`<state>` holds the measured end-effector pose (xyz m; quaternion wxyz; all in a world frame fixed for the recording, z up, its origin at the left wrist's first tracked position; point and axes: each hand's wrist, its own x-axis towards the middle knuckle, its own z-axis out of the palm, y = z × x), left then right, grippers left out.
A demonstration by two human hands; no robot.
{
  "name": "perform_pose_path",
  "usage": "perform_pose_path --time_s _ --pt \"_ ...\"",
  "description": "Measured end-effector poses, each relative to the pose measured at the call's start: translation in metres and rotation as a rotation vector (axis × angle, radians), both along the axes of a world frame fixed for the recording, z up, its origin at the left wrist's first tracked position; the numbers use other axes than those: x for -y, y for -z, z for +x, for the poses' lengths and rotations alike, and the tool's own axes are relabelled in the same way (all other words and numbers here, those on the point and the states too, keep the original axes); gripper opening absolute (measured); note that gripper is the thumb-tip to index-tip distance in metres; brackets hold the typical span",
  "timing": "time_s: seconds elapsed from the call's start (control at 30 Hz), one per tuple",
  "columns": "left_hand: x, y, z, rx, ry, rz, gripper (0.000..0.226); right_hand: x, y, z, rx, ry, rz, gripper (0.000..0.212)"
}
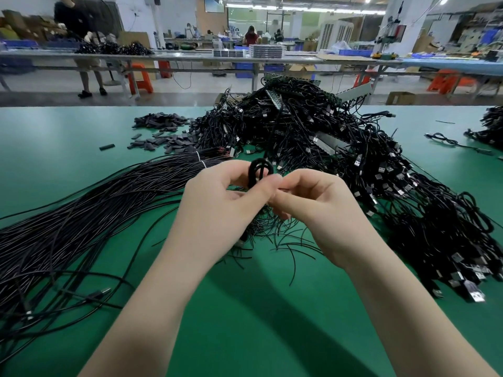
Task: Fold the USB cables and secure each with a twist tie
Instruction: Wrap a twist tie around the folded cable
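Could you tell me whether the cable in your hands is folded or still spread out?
Folded: the USB cable forms a small looped bundle pinched between the left hand and right hand.

Bare green mat [245, 322] lies open near the person, hemmed by straight cables [68, 227] left, tangled cable heap [408, 200] right.

folded black cable [260, 172]: small upright looped bundle, held above the mat. loose twist ties [275, 235]: thin black strands scattered beneath. unfolded cables [68, 227]: long bundle, left. cable heap [340, 148]: behind and right.
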<state>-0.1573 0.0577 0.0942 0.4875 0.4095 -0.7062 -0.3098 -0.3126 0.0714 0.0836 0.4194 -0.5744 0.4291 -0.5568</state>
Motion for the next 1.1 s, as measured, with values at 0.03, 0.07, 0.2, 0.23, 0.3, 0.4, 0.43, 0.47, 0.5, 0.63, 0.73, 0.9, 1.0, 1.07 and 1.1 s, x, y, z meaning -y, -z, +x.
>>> perform_pose_path --time_s 0.03,0.07,0.2,0.23,0.3,0.4,0.43,0.47,0.5,0.63,0.73,0.9,1.0,1.07,1.1 --pt "0.001 0.002 -0.001 0.019 -0.024 -0.002 0.011 0.0 0.001 0.001 -0.037 0.02 -0.017 0.011" --pt "0.002 0.003 -0.003 0.036 -0.042 0.003 0.013 0.0 0.001 0.001 -0.061 0.035 -0.03 0.011" --pt "0.006 0.007 -0.005 0.037 -0.088 0.067 0.034 -0.001 -0.001 0.004 -0.076 0.05 -0.057 0.009" --pt "0.007 0.007 -0.006 0.049 -0.104 0.066 0.041 -0.001 -0.001 0.005 -0.075 0.053 -0.06 0.009" --pt "0.006 0.008 -0.008 0.118 -0.158 0.012 0.043 -0.001 0.0 0.007 -0.087 0.063 -0.076 0.008" --pt "0.004 0.007 -0.009 0.165 -0.215 -0.064 0.046 -0.002 0.002 0.01 -0.141 0.094 -0.123 0.009" --pt "0.004 0.006 -0.009 0.175 -0.219 -0.074 0.047 -0.002 0.001 0.011 -0.159 0.103 -0.141 0.009" --pt "0.004 0.006 -0.008 0.189 -0.22 -0.081 0.047 -0.002 0.001 0.011 -0.176 0.109 -0.158 0.009" --pt "0.004 0.005 -0.007 0.205 -0.225 -0.084 0.046 -0.002 0.001 0.011 -0.195 0.113 -0.173 0.01" --pt "0.005 0.002 -0.001 0.214 -0.205 -0.071 0.046 -0.005 -0.002 0.011 -0.349 0.142 -0.315 0.009" --pt "0.008 0.0 0.004 0.156 -0.126 0.036 0.044 -0.007 -0.004 0.01 -0.544 0.173 -0.471 0.007" --pt "0.009 -0.003 0.01 0.009 0.008 0.237 0.037 -0.005 -0.003 0.011 -0.736 0.216 -0.699 0.008" --pt "0.011 -0.002 0.011 -0.075 0.081 0.453 0.05 -0.005 0.0 0.015 -1.001 0.262 -0.917 0.014" --pt "0.012 -0.002 0.014 -0.061 0.123 0.564 0.053 -0.004 0.002 0.018 -1.092 0.241 -1.018 0.019" --pt "0.013 -0.002 0.015 -0.05 0.137 0.588 0.052 -0.004 0.003 0.018 -1.105 0.231 -1.041 0.021"
